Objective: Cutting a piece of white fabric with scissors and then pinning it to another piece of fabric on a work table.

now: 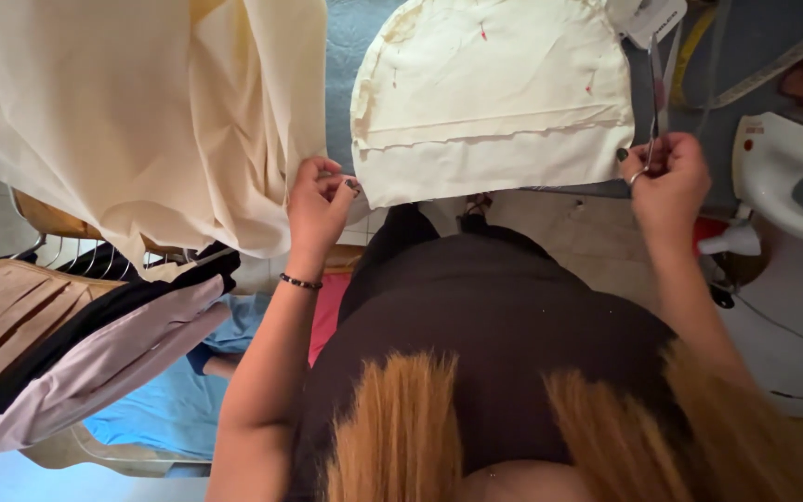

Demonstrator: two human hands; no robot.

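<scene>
A folded cream fabric piece (494, 93) with small red marks lies on a blue-grey table (346, 56), its near edge hanging over the table's front. My left hand (320, 200) pinches the fabric's lower left corner. My right hand (669, 181) is closed around the handles of metal scissors (655, 88), whose blades point away along the fabric's right edge. A large cream cloth (141, 112) hangs off the table at the left, just beside my left hand.
A white sewing machine (787, 172) stands at the right with a yellow measuring tape (690, 51) behind it. A chair at the left holds stacked clothes (76, 344) in tan, black and pale pink. Blue cloth (164, 409) lies below them.
</scene>
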